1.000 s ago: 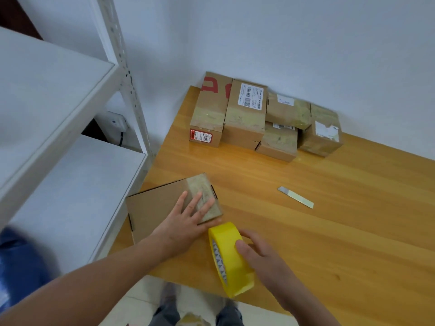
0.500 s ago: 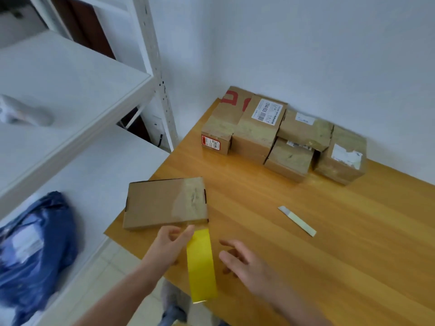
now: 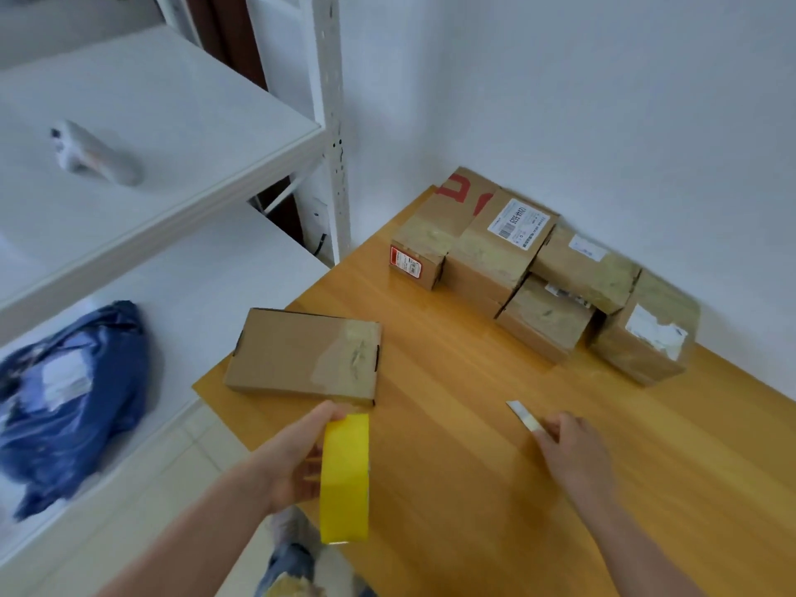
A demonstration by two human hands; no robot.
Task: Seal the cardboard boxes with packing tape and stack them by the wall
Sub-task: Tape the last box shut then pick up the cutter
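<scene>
L hand (image 3: 293, 458) grips yellow tape roll (image 3: 344, 476), held upright just beside flat box (image 3: 297, 355) at table (image 3: 474, 510) corner. R hand (image 3: 573, 458): fingertips touch blade (image 3: 522, 416); pinching or not, cannot tell. Sealed boxes (image 3: 551, 312) stacked at wall: barcode label (image 3: 514, 224), red label (image 3: 405, 262), red print (image 3: 463, 191); txt unreadable.

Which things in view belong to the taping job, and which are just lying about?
Job: yellow tape roll in left hand; flat cardboard box; sealed boxes by wall; cutter blade at right hand.
Lying about: blue bag, blurred white object on shelves.
</scene>
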